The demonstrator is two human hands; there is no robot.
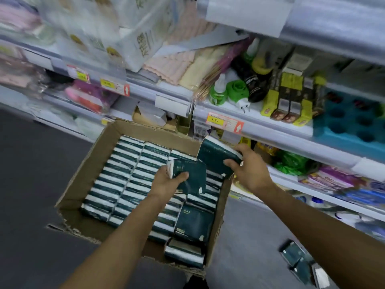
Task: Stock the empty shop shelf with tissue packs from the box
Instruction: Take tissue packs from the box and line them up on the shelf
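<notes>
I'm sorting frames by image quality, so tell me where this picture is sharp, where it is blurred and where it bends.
Head view: sharpest at the middle, where the left hand and right hand each grip a tissue pack over the box; upper-left goods and the packs on the floor are smeared; the shelf edge tilts and bows from the wide lens; lighting is flat, without hard shadows.

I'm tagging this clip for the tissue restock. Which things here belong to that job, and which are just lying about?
Job:
- cardboard box of dark green tissue packs
- pack in left hand, left hand
- pack in right hand, right hand
- loose packs on the floor

Lying about:
- green repellent bottle
- folded towels
- blue tray
- price tag
</notes>
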